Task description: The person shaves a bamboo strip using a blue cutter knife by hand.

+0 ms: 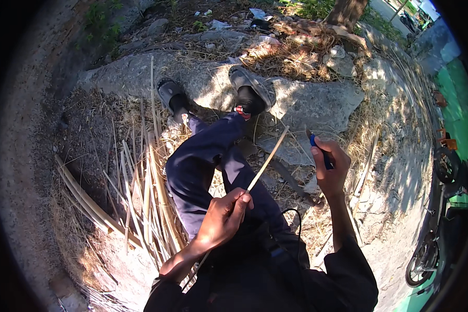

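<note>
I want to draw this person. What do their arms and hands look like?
Both hands, left hand and right hand, are bare, with no gloves, rings or watch showing. The forearms are bare too, coming out of dark sleeves pushed up toward the elbows.

Lower end of thin bamboo strip (265, 161) hidden inside closed left hand (223, 218); blue-handled knife (320, 152) mostly covered by right hand (329, 169); motorbike (436, 229) cut off at right rim.

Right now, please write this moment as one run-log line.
left hand: grips thin pale bamboo strip | right hand: holds blue-handled knife | blade apart from strip | split bamboo pile on left
</note>
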`<control>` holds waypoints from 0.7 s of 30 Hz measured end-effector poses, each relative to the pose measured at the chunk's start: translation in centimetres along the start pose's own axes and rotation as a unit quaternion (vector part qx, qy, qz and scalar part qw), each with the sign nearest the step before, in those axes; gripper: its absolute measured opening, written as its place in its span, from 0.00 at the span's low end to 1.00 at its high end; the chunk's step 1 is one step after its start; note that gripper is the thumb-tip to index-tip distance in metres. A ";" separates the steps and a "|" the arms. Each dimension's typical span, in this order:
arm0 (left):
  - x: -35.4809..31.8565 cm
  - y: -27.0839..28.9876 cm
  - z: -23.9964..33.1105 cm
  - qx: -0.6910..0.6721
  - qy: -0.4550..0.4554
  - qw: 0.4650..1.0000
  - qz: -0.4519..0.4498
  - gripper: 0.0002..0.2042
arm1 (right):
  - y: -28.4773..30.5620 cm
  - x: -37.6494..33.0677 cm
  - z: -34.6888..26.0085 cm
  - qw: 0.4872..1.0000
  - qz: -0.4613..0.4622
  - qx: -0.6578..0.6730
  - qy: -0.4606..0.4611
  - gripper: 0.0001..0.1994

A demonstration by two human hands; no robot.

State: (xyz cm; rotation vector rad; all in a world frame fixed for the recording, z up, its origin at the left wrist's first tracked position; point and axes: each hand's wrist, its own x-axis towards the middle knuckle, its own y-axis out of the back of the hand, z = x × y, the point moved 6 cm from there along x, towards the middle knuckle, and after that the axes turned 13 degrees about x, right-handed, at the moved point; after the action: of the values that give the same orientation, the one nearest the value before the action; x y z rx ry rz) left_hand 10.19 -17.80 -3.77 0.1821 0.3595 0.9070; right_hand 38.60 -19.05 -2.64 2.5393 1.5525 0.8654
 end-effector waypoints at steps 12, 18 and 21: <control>0.4 -0.2 0.3 0.063 -0.018 0.997 0.035 0.11 | -5.5 -4.6 -4.2 0.978 -0.179 0.063 0.092 0.22; 0.1 -0.2 1.2 0.121 -0.009 0.990 0.072 0.11 | -5.4 -4.1 -3.8 0.981 -0.166 0.057 0.088 0.18; 0.1 0.2 1.3 0.133 -0.010 0.987 0.087 0.10 | -5.8 -3.9 -3.1 0.978 -0.177 0.066 0.086 0.17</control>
State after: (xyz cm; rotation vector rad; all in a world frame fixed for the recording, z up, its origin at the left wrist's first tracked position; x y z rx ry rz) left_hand 10.58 -17.55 -2.54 0.4740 0.4501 1.0259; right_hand 31.05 -20.15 -3.54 2.2055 2.0936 0.9795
